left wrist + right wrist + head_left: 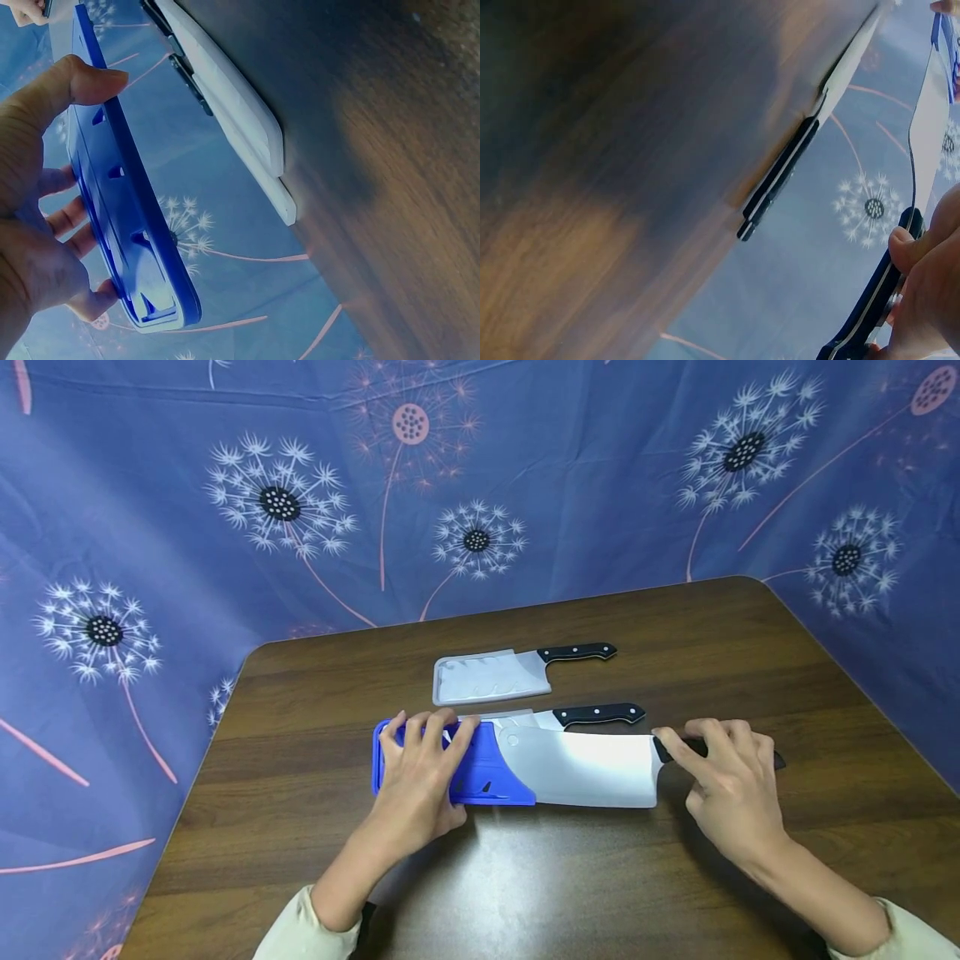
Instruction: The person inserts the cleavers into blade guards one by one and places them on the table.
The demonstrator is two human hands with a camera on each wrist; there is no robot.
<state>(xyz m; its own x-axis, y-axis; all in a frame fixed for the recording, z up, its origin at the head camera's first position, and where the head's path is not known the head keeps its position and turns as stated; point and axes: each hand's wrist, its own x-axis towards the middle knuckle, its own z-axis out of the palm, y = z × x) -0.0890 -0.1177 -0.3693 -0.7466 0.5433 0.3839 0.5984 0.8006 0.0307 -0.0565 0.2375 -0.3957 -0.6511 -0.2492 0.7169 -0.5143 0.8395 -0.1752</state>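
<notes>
A large cleaver [596, 768] is held level above the table, part of its broad blade inside a blue blade guard [487, 777]. My left hand [420, 777] grips the guard, thumb on one edge and fingers on the other; slots along the guard [112, 176] show in the left wrist view. My right hand [738, 785] holds the cleaver's black handle [874, 300], thumb near the blade end. The blade's far end is hidden inside the guard. Blade and guard are both raised off the tabletop in the wrist views.
Behind the held cleaver lies a knife with a black riveted handle [600, 714], its blade mostly hidden. Farther back is a smaller cleaver in a whitish guard [491, 678]. The wooden table [300, 760] ends at a blue dandelion-print cloth [585, 485].
</notes>
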